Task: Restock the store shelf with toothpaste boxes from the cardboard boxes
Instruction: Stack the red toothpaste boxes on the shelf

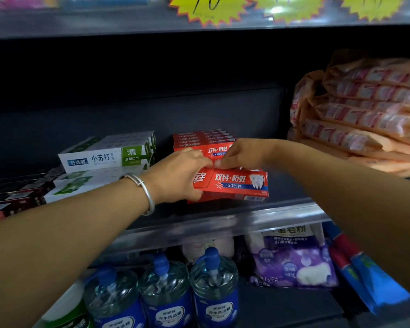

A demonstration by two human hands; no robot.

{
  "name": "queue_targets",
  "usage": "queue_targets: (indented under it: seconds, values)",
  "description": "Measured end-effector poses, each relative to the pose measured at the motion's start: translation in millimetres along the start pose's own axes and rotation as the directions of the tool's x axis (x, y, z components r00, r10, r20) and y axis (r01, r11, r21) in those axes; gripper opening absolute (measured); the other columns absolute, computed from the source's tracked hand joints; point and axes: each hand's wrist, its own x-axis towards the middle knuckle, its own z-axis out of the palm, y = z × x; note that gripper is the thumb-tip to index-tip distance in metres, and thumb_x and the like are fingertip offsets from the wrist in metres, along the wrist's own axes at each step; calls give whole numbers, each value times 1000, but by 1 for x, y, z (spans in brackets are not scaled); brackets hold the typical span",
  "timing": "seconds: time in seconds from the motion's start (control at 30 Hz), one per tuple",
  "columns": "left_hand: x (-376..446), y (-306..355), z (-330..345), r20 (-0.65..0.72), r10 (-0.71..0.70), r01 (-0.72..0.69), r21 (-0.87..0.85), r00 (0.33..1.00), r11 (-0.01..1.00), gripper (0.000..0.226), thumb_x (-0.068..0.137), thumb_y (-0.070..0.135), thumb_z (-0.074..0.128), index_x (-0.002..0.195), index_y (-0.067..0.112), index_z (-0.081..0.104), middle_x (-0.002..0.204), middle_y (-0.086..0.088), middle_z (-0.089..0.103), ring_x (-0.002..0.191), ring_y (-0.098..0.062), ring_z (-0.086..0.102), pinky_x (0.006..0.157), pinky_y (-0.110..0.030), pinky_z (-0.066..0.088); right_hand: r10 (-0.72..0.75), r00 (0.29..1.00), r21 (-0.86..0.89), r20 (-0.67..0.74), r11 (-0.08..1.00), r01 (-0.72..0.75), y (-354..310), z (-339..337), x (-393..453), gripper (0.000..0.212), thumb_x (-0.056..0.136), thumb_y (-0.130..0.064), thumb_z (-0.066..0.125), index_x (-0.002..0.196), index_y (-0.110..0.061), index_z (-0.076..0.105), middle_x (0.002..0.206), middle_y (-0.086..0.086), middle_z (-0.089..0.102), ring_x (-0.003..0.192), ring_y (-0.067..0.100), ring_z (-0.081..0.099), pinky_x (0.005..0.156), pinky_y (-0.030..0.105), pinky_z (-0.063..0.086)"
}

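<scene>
My left hand (180, 172), metal bangle (143, 192) on wrist, grips left end of red box (234, 183); my right hand (243, 155) pinches its top edge. Box: glossy card, long rectangle, white tooth print, blue stripe, at shelf (223, 223) front. Behind: red stack (204, 140). Left: white-green boxes (109, 155). Right, farther: soft orange packs (365, 110).

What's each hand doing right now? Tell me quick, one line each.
Left hand: grips the left end of the front red toothpaste box.
Right hand: fingertips pinch the top edge of the same box.
</scene>
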Motion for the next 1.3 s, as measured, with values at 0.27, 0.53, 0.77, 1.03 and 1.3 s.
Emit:
queue_targets:
  seconds: [0.27,0.53,0.77,1.03,1.3]
  values:
    - [9,-4,-8,-98,-36,40,40,994,998,61,76,33,70,131,22,45,120,5,49,111,-12,42,96,-22,34,-58,998,-118,3,991,57,-12,-13,2,28,91,-27,60,117,-18,62,101,-5,65,84,9,63,90,32,51]
    - [20,-22,6,-246,-97,98,-9,964,995,61,87,14,58,142,19,32,136,4,38,126,-12,31,109,-25,25,-141,959,-191,-244,977,95,-7,-17,35,34,92,-20,58,125,-13,56,118,2,61,106,18,59,93,32,48]
    - [28,-30,46,-141,4,-10,-42,990,999,42,92,25,51,133,21,46,127,6,49,120,-12,42,105,-26,31,-191,917,-277,-351,956,94,5,-13,72,35,93,-15,56,128,-12,55,129,6,56,115,22,55,94,30,44]
    - [39,-35,68,-83,1,-9,-101,997,995,43,97,38,39,135,20,43,130,5,48,122,-11,41,106,-29,32,-197,909,-331,-367,941,71,26,3,106,34,94,-12,54,128,-17,56,135,7,50,123,23,49,106,32,39]
    - [44,-35,75,-56,-45,36,-153,997,988,43,98,40,36,135,21,43,132,6,46,124,-11,39,108,-29,30,-211,877,-384,-431,923,33,35,19,122,39,94,-17,55,133,-23,53,144,2,40,135,21,33,113,36,30]
